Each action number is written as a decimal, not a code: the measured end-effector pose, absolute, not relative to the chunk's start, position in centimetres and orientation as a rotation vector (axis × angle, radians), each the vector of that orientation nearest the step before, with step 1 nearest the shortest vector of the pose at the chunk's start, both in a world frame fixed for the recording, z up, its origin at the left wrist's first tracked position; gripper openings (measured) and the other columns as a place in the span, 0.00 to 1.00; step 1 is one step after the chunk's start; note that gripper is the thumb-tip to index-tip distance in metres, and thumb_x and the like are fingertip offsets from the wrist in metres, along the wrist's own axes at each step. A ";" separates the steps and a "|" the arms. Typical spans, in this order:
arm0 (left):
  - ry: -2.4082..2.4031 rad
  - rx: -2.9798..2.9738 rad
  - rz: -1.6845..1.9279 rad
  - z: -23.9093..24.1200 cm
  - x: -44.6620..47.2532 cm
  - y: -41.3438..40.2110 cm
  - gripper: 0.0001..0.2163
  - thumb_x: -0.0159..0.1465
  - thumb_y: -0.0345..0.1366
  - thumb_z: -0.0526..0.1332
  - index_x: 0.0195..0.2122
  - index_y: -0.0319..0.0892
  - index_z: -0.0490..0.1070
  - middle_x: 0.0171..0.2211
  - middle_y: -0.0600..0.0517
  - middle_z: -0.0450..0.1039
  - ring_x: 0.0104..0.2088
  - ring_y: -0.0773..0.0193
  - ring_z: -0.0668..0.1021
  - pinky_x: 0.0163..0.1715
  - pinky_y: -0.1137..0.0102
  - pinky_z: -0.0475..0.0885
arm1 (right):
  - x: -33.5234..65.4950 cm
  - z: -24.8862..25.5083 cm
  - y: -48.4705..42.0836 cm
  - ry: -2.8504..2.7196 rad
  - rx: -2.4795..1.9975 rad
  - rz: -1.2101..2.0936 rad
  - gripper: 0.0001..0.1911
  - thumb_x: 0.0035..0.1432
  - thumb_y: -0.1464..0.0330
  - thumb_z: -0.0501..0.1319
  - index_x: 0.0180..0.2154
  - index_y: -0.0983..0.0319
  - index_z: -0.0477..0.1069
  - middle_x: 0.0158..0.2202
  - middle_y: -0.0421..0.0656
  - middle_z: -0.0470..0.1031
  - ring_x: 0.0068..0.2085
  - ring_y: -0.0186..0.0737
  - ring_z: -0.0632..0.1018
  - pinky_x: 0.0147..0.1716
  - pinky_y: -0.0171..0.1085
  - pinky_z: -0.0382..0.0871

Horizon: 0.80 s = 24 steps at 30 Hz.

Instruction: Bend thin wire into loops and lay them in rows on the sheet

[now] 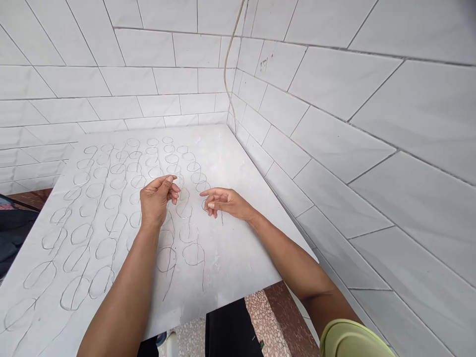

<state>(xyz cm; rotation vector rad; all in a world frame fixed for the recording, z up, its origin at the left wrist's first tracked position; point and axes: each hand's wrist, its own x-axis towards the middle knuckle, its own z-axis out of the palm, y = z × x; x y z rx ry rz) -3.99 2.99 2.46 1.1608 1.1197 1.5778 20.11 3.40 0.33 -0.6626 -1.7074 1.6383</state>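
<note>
My left hand (158, 199) is raised over the middle of the white tabletop, thumb and forefinger pinched together. Whatever is in that pinch, if anything, is too thin to make out. To its right, my right hand (227, 203) hovers with its forefinger stretched out and the other fingers loosely bent. Thin wire loops (193, 254) with straight tails lie beneath and between the hands. A further wire piece (222, 218) runs down beside the right fingertips. My hands and forearms hide part of the rows.
Several columns of similar wire rings (76, 292) cover the left side of the white tabletop (241, 258). White tiled walls (320, 89) rise behind and to the right. A pale cord (226, 64) hangs in the corner. Dark cloth (17, 228) lies past the left edge.
</note>
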 end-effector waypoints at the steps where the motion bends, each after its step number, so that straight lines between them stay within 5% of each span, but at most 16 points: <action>1: 1.109 1.134 1.578 2.4 -3.9 3.0 0.13 0.63 0.44 0.67 0.40 0.37 0.80 0.27 0.50 0.75 0.23 0.68 0.73 0.18 0.73 0.68 | 19.7 0.1 3.4 -1.651 -0.596 1.679 0.27 0.62 0.57 0.67 0.59 0.63 0.71 0.41 0.46 0.79 0.37 0.39 0.80 0.34 0.39 0.75; 10: 1.114 1.098 1.497 1.8 -3.0 2.9 0.15 0.62 0.45 0.67 0.41 0.38 0.79 0.28 0.50 0.75 0.24 0.68 0.73 0.20 0.72 0.68 | 18.0 -0.8 3.0 -1.366 -0.603 1.665 0.22 0.60 0.52 0.69 0.47 0.62 0.80 0.41 0.49 0.82 0.39 0.43 0.82 0.38 0.44 0.77; 16: 1.082 1.132 1.416 2.0 -3.0 2.7 0.13 0.62 0.44 0.68 0.40 0.38 0.80 0.28 0.49 0.75 0.23 0.69 0.73 0.18 0.73 0.67 | 18.9 -0.5 3.2 -1.489 -0.579 1.695 0.21 0.62 0.52 0.67 0.41 0.65 0.82 0.32 0.47 0.82 0.34 0.42 0.81 0.36 0.43 0.75; 24: 1.092 1.248 1.356 2.5 -3.3 2.5 0.12 0.63 0.43 0.67 0.39 0.39 0.81 0.27 0.49 0.76 0.22 0.68 0.73 0.18 0.73 0.68 | 19.8 -0.2 3.8 -1.454 -0.663 1.808 0.22 0.59 0.52 0.69 0.39 0.66 0.81 0.31 0.47 0.81 0.31 0.40 0.79 0.34 0.41 0.73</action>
